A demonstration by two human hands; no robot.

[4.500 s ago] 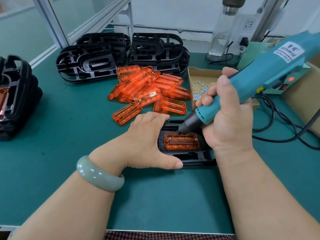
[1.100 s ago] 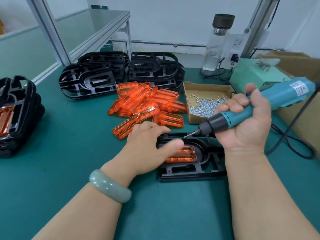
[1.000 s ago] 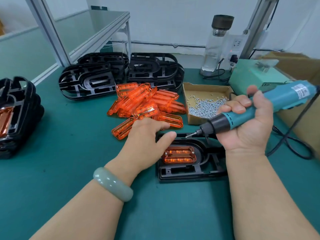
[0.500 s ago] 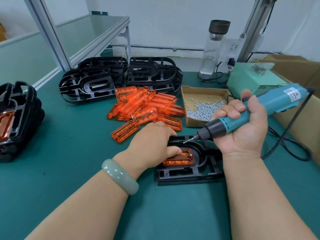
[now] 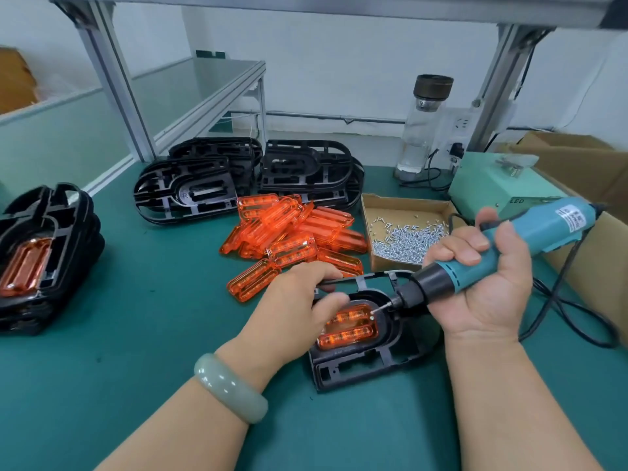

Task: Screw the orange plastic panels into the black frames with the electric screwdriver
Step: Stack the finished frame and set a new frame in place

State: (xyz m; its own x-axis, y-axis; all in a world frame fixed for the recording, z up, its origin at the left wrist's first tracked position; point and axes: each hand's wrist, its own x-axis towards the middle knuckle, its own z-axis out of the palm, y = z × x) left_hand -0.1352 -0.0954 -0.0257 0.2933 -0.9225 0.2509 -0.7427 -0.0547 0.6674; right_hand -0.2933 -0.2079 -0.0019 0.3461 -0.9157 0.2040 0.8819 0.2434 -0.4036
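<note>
Since half a second ago, the electric screwdriver (image 5: 509, 246) is brought down from above the black frame (image 5: 367, 362); its bit is now set at the far right corner of the seated orange panel (image 5: 350, 329). The driver is gripped in the right hand (image 5: 486, 283), fingers wrapped round the teal barrel. The frame is pinned to the bench (image 5: 153, 334) by the left hand (image 5: 292, 311): fingers curled over its far rail, thumb on the panel, likely against torque. Panel: glossy, translucent, ribbed. Frame: matte, webbed moulding. Spare panels (image 5: 289, 229) are heaped just behind the frame; the screw box (image 5: 404, 232) sits behind-right.
</note>
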